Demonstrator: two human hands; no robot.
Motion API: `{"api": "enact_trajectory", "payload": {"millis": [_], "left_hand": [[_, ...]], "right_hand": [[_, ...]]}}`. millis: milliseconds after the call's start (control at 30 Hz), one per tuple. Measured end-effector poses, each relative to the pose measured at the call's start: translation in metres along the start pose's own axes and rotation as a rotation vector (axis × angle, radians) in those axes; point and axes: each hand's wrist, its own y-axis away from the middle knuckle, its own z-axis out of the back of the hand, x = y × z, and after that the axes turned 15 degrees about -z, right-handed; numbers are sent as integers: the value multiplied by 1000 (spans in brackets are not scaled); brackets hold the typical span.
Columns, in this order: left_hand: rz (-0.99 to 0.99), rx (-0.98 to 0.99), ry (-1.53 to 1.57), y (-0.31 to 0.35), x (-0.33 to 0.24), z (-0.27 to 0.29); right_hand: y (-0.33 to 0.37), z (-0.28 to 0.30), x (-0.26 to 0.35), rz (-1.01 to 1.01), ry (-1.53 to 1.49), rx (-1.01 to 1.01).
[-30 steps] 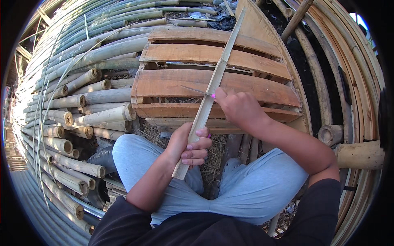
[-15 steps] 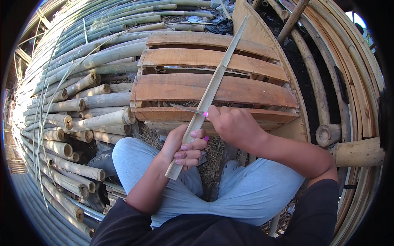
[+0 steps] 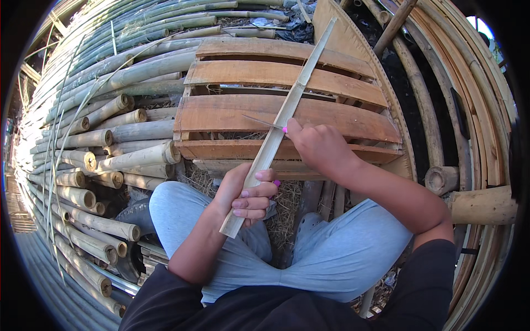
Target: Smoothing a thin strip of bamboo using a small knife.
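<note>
My left hand (image 3: 248,195) is wrapped round the lower part of a split bamboo strip (image 3: 289,103). The strip slants up and to the right, over a slatted wooden crate (image 3: 276,114), and narrows toward its far end. In my right hand (image 3: 317,144) is a knife (image 3: 259,121), its handle mostly hidden by my closed fingers. A bit of pink shows where the blade leaves the fist. The thin blade points left and lies across the strip, a little above my left hand. Something pink (image 3: 276,183) also shows beside my left fingers.
Stacked bamboo poles (image 3: 138,160) fill the left side, cut ends toward me. Long thin strips (image 3: 58,149) lean over them. A tan curved panel (image 3: 381,71) stands behind the crate's right end. More poles and planks (image 3: 486,110) line the right.
My right hand and the knife have moved up along the strip, away from my left hand, and slightly right. My left hand keeps its hold with hardly any shift.
</note>
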Motion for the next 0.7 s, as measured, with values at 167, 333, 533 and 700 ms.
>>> {"api": "enact_trajectory", "payload": {"millis": [167, 333, 533, 700], "left_hand": [[-27, -4, -64, 5, 2, 5], [-7, 34, 12, -1, -2, 6], [-21, 29, -26, 0, -1, 5], [-64, -15, -106, 1, 5, 0]], "right_hand": [[12, 5, 15, 38, 26, 21], [3, 3, 9, -28, 15, 33], [-2, 1, 2, 5, -4, -6], [17, 5, 18, 28, 14, 11]]}}
